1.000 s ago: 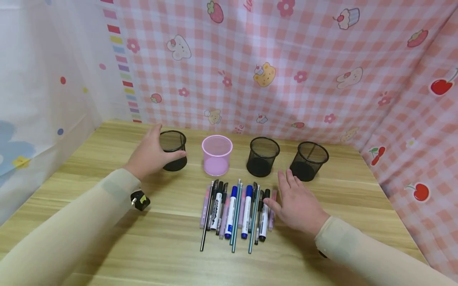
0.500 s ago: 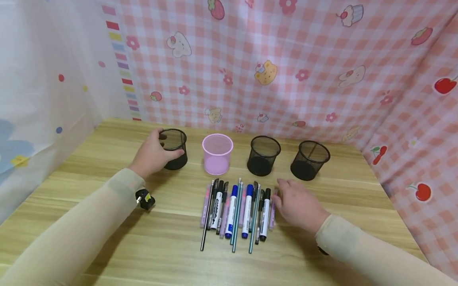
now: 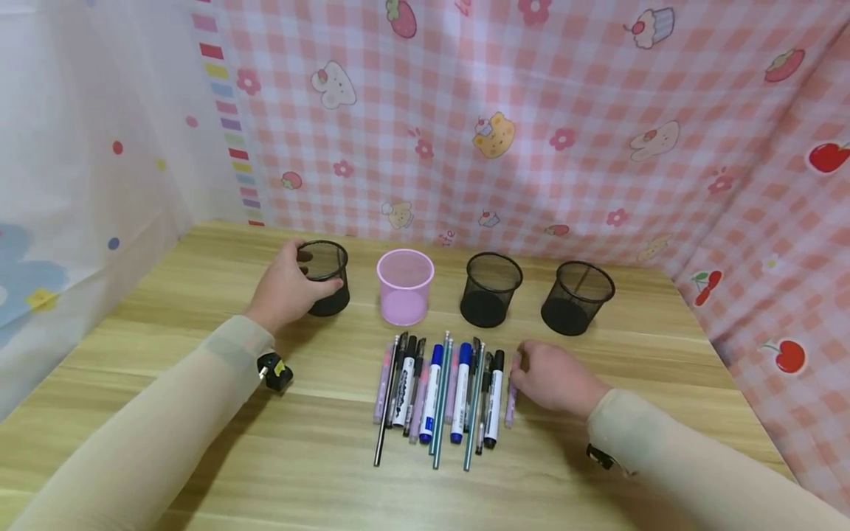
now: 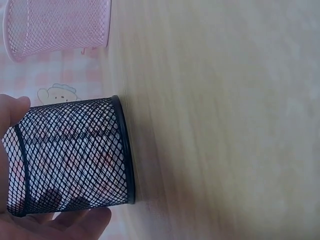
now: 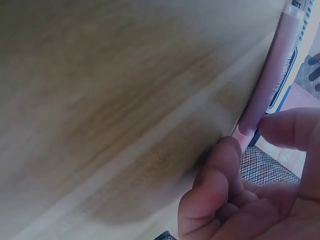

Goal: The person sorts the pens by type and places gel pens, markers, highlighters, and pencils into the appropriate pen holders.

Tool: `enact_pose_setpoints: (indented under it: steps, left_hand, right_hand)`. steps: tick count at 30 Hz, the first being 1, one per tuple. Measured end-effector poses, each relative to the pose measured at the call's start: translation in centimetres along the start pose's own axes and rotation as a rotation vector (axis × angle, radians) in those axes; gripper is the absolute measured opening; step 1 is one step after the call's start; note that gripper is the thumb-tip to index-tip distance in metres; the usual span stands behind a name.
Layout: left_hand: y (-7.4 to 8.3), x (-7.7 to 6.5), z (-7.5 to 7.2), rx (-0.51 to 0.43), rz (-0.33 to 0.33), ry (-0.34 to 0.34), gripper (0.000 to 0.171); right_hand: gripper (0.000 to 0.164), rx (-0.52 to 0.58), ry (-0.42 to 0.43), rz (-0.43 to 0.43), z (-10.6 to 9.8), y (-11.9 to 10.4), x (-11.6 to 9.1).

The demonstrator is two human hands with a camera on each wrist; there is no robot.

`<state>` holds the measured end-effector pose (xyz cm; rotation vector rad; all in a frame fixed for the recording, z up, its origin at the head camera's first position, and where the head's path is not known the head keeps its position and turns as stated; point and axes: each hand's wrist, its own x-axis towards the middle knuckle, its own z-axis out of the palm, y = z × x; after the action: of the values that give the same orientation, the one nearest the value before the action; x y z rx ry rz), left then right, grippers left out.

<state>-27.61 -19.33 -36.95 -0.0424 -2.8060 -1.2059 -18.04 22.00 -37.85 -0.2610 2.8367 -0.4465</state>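
Note:
My left hand is wrapped round the side of the leftmost black mesh pen cup, which stands upright on the table. In the left wrist view the thumb lies on one side and the fingers curl on the other. At the right end of the row of pens, my right hand pinches a light purple highlighter near its pink end, between thumb and curled fingers. A black-capped white marker lies just left of that highlighter.
A pink mesh cup and two more black mesh cups stand along the back. Several markers, pens and pencils lie side by side in front, including a blue-capped marker. Patterned cloth hangs behind the wooden table.
My right hand has drawn back from near the rightmost cup and its fingers have closed on the purple highlighter. The left hand's fingers have come round the left black cup.

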Motion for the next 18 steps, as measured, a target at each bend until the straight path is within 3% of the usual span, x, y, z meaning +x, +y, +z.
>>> enact_pose_setpoints:
  steps: [4, 15, 18]
  left_hand:
    - [0.00, -0.02, 0.04, -0.001, 0.004, 0.005, 0.102]
    - [-0.15, 0.01, 0.15, -0.020, 0.006, 0.014, 0.101]
    - [-0.15, 0.07, 0.25, -0.025, 0.008, 0.023, 0.101]
  right_hand:
    - [0.010, 0.046, -0.006, 0.021, -0.01, 0.19, 0.20]
    - [0.013, 0.090, 0.002, 0.057, 0.04, 0.41, 0.41]
    - [0.027, 0.124, 0.021, 0.063, -0.12, 0.37, 0.31]
